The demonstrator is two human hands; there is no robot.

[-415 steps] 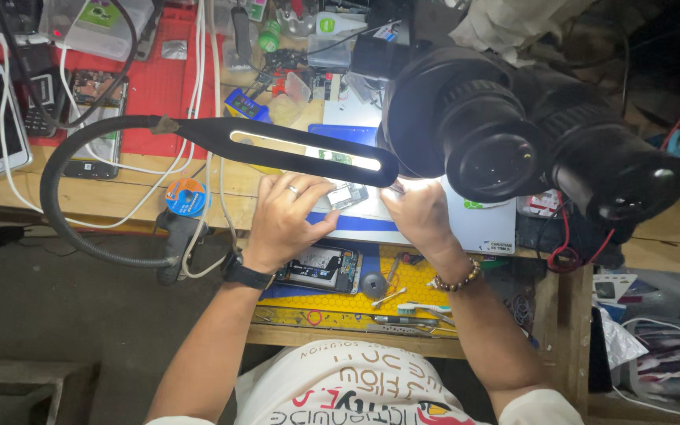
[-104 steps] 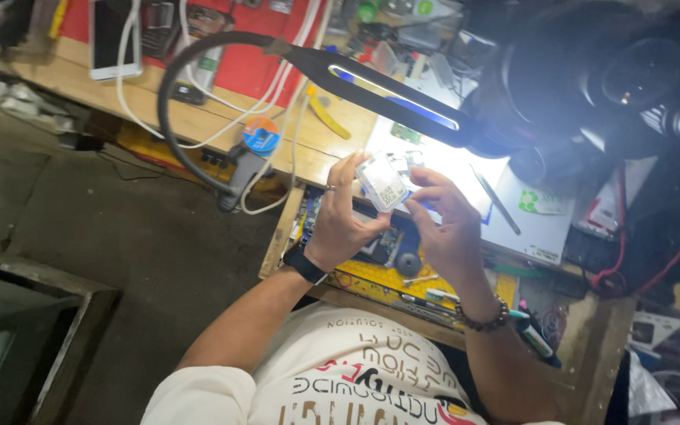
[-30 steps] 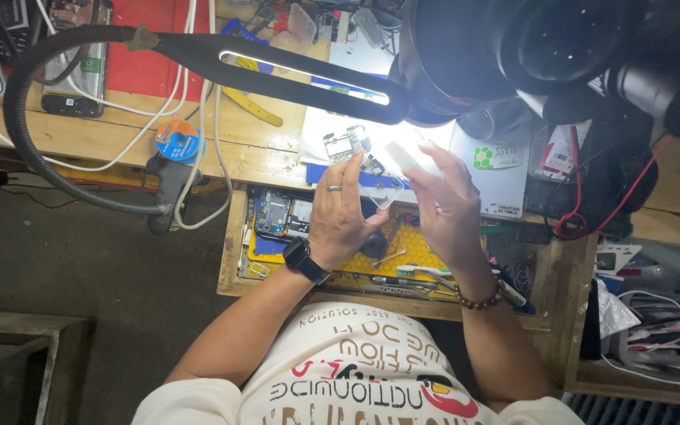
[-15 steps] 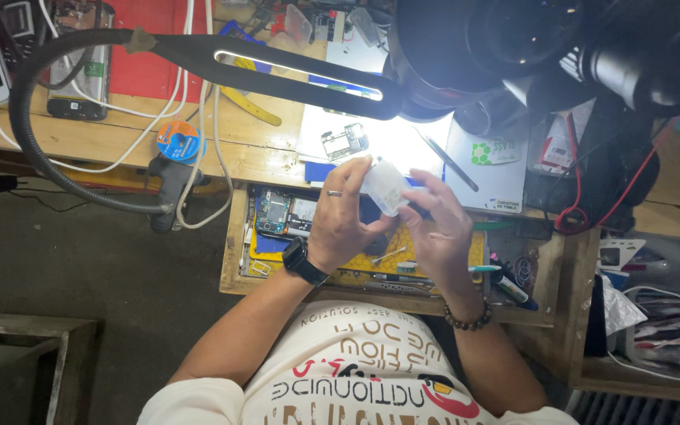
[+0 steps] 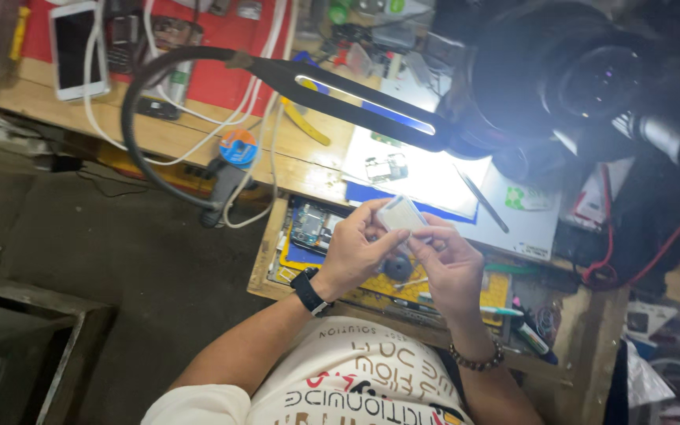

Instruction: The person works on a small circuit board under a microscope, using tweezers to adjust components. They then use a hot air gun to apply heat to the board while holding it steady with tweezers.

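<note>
Both my hands hold a small pale rectangular pad (image 5: 403,214) up over the open drawer (image 5: 265,256). My left hand (image 5: 360,253), with a black wristband, grips its left side with thumb and fingers. My right hand (image 5: 452,264), with a bead bracelet, pinches its right edge. A small circuit board (image 5: 386,168) lies apart on the lit white mat (image 5: 434,177) beyond my hands.
A black gooseneck lamp (image 5: 356,98) arcs over the wooden bench (image 5: 182,138). A black microscope head (image 5: 576,79) looms at upper right. Tweezers (image 5: 482,203) lie on the mat. A white phone (image 5: 76,49) rests on a red mat (image 5: 214,31) far left. A red cable (image 5: 639,260) hangs right.
My hands have lifted the pale pad off the lit mat toward my body. The small circuit board stays behind on the mat. The view has shifted slightly.
</note>
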